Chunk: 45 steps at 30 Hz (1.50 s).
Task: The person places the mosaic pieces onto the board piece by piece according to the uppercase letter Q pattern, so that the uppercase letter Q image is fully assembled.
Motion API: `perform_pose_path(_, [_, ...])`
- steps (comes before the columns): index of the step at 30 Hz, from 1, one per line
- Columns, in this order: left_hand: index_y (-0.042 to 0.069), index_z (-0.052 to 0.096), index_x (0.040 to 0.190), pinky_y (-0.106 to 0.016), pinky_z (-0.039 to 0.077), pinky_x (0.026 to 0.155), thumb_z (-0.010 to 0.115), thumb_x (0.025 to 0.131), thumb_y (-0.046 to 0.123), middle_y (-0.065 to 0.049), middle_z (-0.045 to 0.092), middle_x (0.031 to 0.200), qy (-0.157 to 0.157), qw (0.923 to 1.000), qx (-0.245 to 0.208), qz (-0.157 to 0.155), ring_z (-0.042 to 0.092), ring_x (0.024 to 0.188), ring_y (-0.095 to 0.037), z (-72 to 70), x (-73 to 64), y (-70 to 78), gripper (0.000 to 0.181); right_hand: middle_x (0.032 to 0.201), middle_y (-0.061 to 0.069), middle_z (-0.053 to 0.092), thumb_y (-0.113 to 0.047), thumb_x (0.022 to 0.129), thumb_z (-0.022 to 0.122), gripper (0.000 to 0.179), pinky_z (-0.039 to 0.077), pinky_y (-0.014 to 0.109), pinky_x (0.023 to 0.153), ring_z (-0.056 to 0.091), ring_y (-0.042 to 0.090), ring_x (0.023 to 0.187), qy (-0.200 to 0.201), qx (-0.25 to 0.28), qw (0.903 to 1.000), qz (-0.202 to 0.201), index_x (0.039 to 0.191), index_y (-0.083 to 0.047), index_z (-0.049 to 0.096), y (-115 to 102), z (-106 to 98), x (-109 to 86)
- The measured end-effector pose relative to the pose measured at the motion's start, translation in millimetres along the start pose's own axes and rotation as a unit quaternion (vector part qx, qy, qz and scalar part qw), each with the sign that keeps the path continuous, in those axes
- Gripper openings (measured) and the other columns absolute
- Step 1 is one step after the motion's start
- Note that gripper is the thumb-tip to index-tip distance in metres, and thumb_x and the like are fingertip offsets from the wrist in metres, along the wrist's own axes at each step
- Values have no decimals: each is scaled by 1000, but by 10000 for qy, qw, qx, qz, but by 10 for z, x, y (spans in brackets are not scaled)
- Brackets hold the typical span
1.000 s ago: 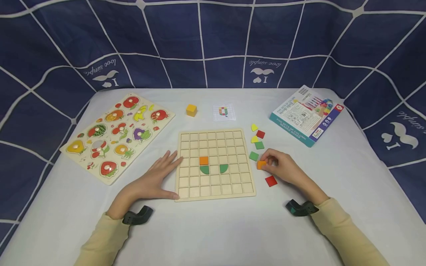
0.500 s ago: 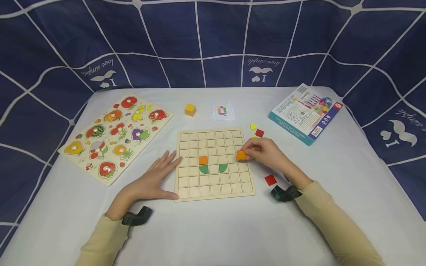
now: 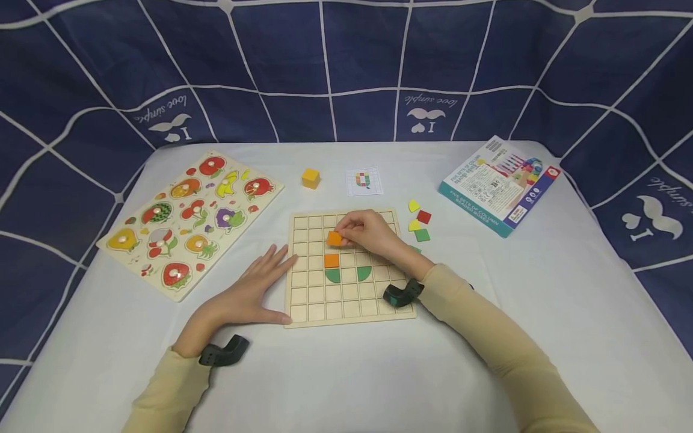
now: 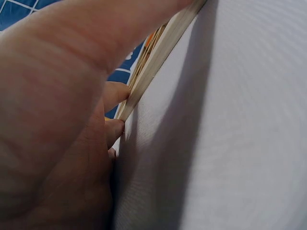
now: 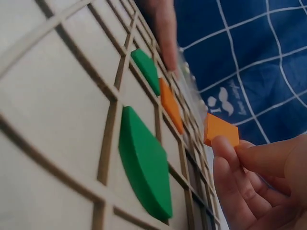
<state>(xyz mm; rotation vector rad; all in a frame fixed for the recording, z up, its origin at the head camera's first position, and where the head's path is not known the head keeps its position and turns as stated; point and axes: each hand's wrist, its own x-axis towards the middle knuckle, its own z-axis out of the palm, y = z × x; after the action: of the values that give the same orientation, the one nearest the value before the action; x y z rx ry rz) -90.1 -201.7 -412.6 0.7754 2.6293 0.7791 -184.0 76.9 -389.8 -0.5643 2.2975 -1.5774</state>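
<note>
My right hand (image 3: 370, 231) pinches an orange square tile (image 3: 334, 239) between thumb and fingers, over the upper left part of the wooden grid board (image 3: 332, 311). In the right wrist view the held tile (image 5: 221, 130) is tilted and apart from the board. Another orange tile (image 3: 331, 261) lies in a cell just below, with a green quarter-round tile (image 3: 332, 276) under it. A second green quarter-round tile (image 3: 364, 274) sits farther right, one cell between them. My left hand (image 3: 249, 291) rests spread at the board's left edge, thumb and fingertips touching it.
Right of the board lie yellow pieces (image 3: 414, 206), a red tile (image 3: 424, 217) and green tiles (image 3: 422, 235). Behind it are a yellow cube (image 3: 311, 178) and a pattern card (image 3: 364, 181). A fruit puzzle board (image 3: 184, 258) lies left, a box (image 3: 498, 186) back right.
My right hand has picked up the orange tile from the table right of the board and carried it left over the grid. My left hand has stayed in place.
</note>
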Motion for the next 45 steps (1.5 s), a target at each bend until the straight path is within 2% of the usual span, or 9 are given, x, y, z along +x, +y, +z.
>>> perform_pose_path(4, [14, 21, 150, -48, 1, 109, 76, 61, 63, -8, 3, 156, -7, 10000, -17, 14, -9, 139, -25, -7, 1, 8, 116, 73, 5, 66, 1, 89, 61, 8, 53, 27, 59, 65, 17, 64, -62, -454, 9989, -108, 90, -1, 69, 8, 69, 66])
perform_pose_path(9, [14, 21, 150, -48, 1, 109, 76, 61, 63, -8, 3, 156, -24, 10000, -17, -1, -9, 139, -25, -14, -1, 13, 116, 74, 2, 64, 0, 89, 61, 8, 51, 24, 61, 64, 12, 63, -221, -1024, 9943, -192, 90, -3, 69, 9, 105, 78])
perform_pose_path(17, [15, 20, 150, -48, 0, 109, 76, 61, 63, -7, 2, 156, -22, 10000, -72, -24, -10, 139, -24, -7, -7, 5, 116, 74, 0, 64, -3, 89, 62, 9, 49, 23, 66, 62, 10, 62, -308, -1364, 9897, -310, 89, -4, 71, 21, 125, 81])
perform_pose_path(21, [15, 20, 150, -48, 0, 109, 75, 61, 64, -7, 2, 156, -11, 10000, -53, -36, -10, 139, -24, -2, -8, 0, 116, 79, 0, 64, -2, 89, 62, 11, 48, 23, 70, 61, 9, 63, -298, -1527, 9870, -399, 93, -3, 72, 16, 121, 72])
perform_pose_path(24, [15, 20, 150, -48, 0, 109, 75, 61, 65, -7, 2, 156, -6, 10000, -11, -37, -10, 139, -24, 4, -7, -5, 116, 82, 2, 65, -4, 91, 60, 13, 49, 24, 69, 62, 10, 64, -343, -1417, 9889, -299, 98, -3, 72, 3, 91, 49])
perform_pose_path(28, [15, 20, 150, -47, 0, 110, 73, 61, 66, -7, 2, 156, 2, 10000, 31, -17, -10, 139, -24, 9, -8, -7, 116, 88, 3, 67, -7, 91, 61, 15, 50, 26, 65, 63, 13, 68, -247, -1273, 9912, -265, 101, -3, 71, -30, -35, -24])
perform_pose_path(34, [14, 20, 150, -46, 0, 110, 73, 61, 66, -7, 2, 156, -1, 10000, 36, -4, -9, 139, -23, 8, -6, -2, 116, 97, 6, 67, -8, 90, 63, 15, 48, 32, 68, 59, 18, 79, 154, -1378, 9894, -438, 102, -4, 71, -41, -379, -253])
perform_pose_path(40, [13, 21, 150, -46, 1, 110, 74, 61, 66, -8, 3, 156, -17, 10000, 51, -40, -9, 140, -24, 6, -8, 8, 117, 104, 7, 65, -10, 90, 63, 17, 48, 34, 65, 59, 21, 83, 575, -1411, 9883, -24, 104, -4, 70, 49, -712, -575])
perform_pose_path(45, [13, 20, 150, -46, 1, 110, 74, 61, 65, -8, 3, 156, -28, 10000, 57, -32, -9, 140, -25, -1, -2, 15, 117, 102, 8, 66, -12, 89, 64, 18, 47, 34, 69, 58, 24, 89, 775, -1571, 9838, 382, 104, -3, 70, 176, -848, -836])
